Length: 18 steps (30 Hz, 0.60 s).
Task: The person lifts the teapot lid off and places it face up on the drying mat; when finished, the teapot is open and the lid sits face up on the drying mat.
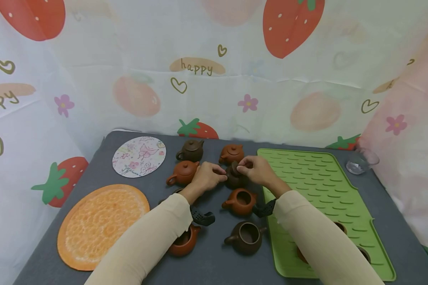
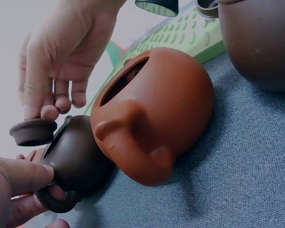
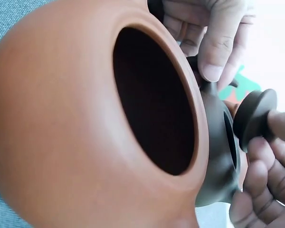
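Observation:
My right hand (image 1: 259, 171) pinches a small dark brown teapot lid (image 3: 254, 116) by its knob. The lid is held tilted just above the round opening of a dark brown teapot (image 2: 80, 154). On the teapot's left side, my left hand (image 1: 207, 176) pinches its handle (image 2: 61, 202), thumb at the top by the body. Nearer to me sits an orange-brown teapot (image 1: 241, 201) without a lid, its opening dark inside. Behind the dark pot stands a lidded orange-brown teapot (image 1: 232, 152).
Left of my hands are a lidded orange-brown teapot (image 1: 184, 172) and a lidded dark one (image 1: 192, 149). Lidless pots, one dark (image 1: 247, 243) and one orange-brown (image 1: 183, 245), stand nearer. A green mat (image 1: 306, 178), glass cup (image 1: 358, 162), floral disc (image 1: 139, 156) and orange round mat (image 1: 101, 225) lie around.

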Each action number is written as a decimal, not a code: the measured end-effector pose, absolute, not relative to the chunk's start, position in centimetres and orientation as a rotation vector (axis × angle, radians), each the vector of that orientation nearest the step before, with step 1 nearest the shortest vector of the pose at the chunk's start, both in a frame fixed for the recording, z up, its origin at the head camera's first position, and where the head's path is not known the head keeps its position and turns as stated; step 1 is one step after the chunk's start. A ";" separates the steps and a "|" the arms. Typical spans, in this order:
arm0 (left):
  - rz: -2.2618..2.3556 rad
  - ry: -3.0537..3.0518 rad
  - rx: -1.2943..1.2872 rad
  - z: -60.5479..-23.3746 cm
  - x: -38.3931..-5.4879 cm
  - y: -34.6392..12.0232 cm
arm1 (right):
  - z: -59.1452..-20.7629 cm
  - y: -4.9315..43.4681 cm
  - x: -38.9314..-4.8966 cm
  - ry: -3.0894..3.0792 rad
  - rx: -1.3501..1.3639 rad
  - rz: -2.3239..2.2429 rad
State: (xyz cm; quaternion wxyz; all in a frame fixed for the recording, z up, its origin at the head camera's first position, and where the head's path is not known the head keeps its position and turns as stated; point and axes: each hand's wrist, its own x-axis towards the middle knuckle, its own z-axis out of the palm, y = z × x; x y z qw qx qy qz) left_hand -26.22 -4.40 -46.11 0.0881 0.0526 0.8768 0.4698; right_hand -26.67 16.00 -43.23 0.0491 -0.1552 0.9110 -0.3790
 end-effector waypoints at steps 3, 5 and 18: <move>1.402 2.610 0.163 -46.1 -26.2 -4.4 | -43.3 16.2 -26.7 2.733 -0.441 -1.253; 1.408 2.608 0.168 -46.1 -26.2 -4.4 | -43.4 16.3 -26.7 2.662 -0.404 -1.365; 1.402 2.619 0.154 -46.1 -26.1 -4.4 | -43.3 16.7 -26.9 1.950 -0.208 -1.953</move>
